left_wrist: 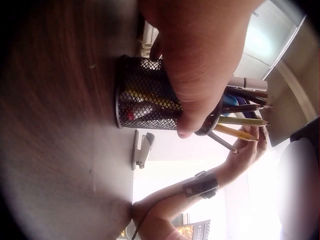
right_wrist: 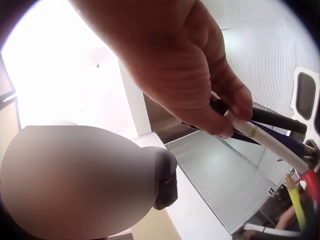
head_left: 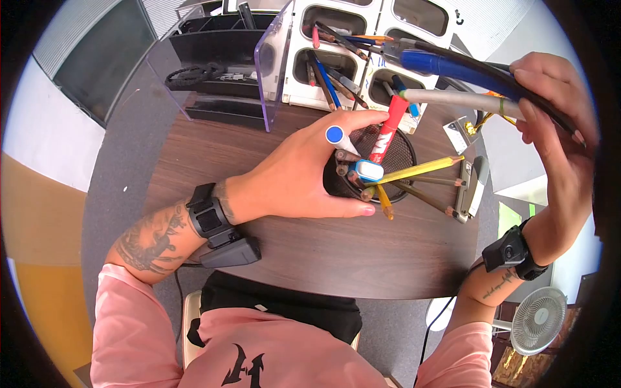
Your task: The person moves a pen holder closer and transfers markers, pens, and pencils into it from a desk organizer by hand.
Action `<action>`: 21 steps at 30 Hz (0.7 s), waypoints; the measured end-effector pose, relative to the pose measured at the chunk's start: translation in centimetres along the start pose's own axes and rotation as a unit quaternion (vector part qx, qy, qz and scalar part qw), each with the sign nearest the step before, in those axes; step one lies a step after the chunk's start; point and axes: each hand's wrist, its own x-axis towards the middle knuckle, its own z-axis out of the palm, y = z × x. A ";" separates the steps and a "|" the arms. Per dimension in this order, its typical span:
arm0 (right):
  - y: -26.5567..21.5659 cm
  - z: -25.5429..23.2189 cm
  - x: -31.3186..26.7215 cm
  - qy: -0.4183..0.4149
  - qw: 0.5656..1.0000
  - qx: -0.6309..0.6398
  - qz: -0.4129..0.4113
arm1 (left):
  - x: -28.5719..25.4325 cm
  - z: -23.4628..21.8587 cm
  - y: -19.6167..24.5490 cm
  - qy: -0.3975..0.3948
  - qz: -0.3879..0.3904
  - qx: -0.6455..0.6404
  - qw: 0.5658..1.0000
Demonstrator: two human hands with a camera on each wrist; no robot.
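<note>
My left hand [head_left: 291, 168] grips a black mesh pencil cup [head_left: 398, 145] standing on the desk. In the left wrist view its thumb [left_wrist: 192, 115] lies along the cup's upper side. The cup holds a red marker [head_left: 386, 132], a white marker with a blue end [head_left: 334, 134], a yellow pencil [head_left: 424, 168] and several other pencils. Raised to the right, my right hand [head_left: 559, 123] pinches a bundle of pens, among them a white pen [head_left: 462, 98], a blue pen [head_left: 446, 68] and dark ones. In the head view the white pen's tip overlaps the red marker's top.
A stapler [head_left: 471, 189] sits on the desk right of the cup. Behind are a white organizer [head_left: 294, 87] with pencils in its compartments and a clear-sided black tray [head_left: 223, 110]. A small card [head_left: 458, 134] lies by the organizer. A white fan [head_left: 538, 320] stands at lower right.
</note>
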 end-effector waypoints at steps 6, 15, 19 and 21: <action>-2.3 0.1 0.7 -0.033 0.996 0.071 -0.042 | 0.1 0.2 0.1 0.002 -0.028 -0.017 0.999; -1.9 -1.2 -1.5 -0.044 0.998 0.040 -0.018 | -0.1 0.3 -0.3 0.006 -0.010 -0.010 1.000; -4.0 0.6 1.5 -0.107 0.979 0.154 -0.077 | -0.4 0.3 -0.4 -0.001 -0.072 -0.017 0.997; -4.1 0.9 1.5 -0.075 0.982 0.150 -0.085 | -0.2 0.2 0.2 0.007 -0.088 -0.020 0.996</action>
